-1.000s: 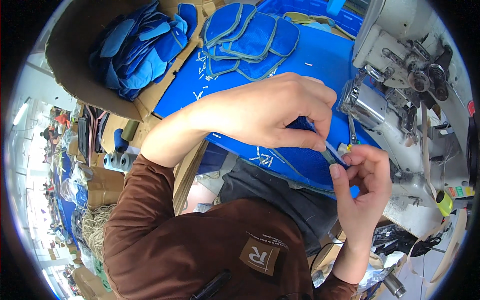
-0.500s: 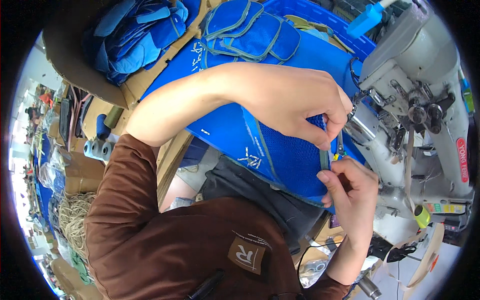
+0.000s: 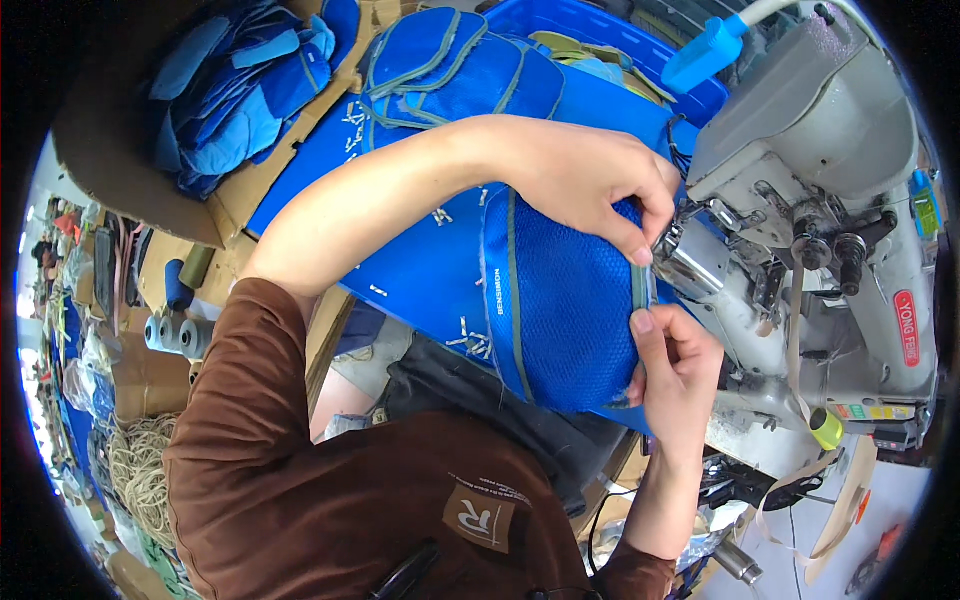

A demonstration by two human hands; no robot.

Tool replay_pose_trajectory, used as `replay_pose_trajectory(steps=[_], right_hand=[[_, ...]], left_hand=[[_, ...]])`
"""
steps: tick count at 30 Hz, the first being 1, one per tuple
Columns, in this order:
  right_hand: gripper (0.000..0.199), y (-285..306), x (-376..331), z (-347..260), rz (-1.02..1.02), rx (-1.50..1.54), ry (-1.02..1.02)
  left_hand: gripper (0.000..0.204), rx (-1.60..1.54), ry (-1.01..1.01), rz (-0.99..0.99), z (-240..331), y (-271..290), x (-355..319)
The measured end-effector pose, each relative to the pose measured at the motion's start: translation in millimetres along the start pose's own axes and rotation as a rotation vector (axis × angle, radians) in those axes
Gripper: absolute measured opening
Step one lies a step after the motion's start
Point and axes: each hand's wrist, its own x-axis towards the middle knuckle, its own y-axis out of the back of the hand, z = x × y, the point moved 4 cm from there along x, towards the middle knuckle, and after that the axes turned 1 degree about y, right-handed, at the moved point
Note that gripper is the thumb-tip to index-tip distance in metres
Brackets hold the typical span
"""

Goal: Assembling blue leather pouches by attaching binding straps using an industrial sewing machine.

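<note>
- pinching the upper end of the grey edging (image 3: 640, 288) between thumb and finger, the left hand's (image 3: 598, 188) grip was pressed together.
- the right hand's (image 3: 680, 362) grip pinched the edging lower down, thumb on top.
- the blue mesh piece (image 3: 570, 310) lay between the hands and the tabletop's (image 3: 405, 255) near edge, just beside the sewing machine (image 3: 815, 140).
- beyond the left forearm, grey-edged blue pieces (image 3: 490, 70) overlapped in a pile.
- a cardboard box (image 3: 110, 170) held more blue pieces.
</note>
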Motion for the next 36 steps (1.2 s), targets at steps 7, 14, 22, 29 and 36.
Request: replay_pose_trajectory(steps=[7, 14, 22, 29, 36], right_hand=[[0.023, 9, 24, 16, 0.057, 0.139, -0.096], [0.023, 23, 40, 18, 0.116, 0.223, -0.147], [0.026, 15, 43, 17, 0.252, 0.33, -0.133], [0.028, 6, 45, 17, 0.309, 0.312, -0.11], [0.031, 3, 42, 19, 0.333, 0.272, -0.079]], left_hand=[[0.022, -0.045, 0.051, -0.044, -36, 0, 17], [0.029, -0.155, 0.186, -0.013, -65, -10, 34], [0.031, -0.112, 0.23, -0.011, -59, 0, 49], [0.035, -0.27, 0.311, 0.045, -53, 0, 46], [0.026, 0.375, 0.046, 0.7, -48, -19, 21]])
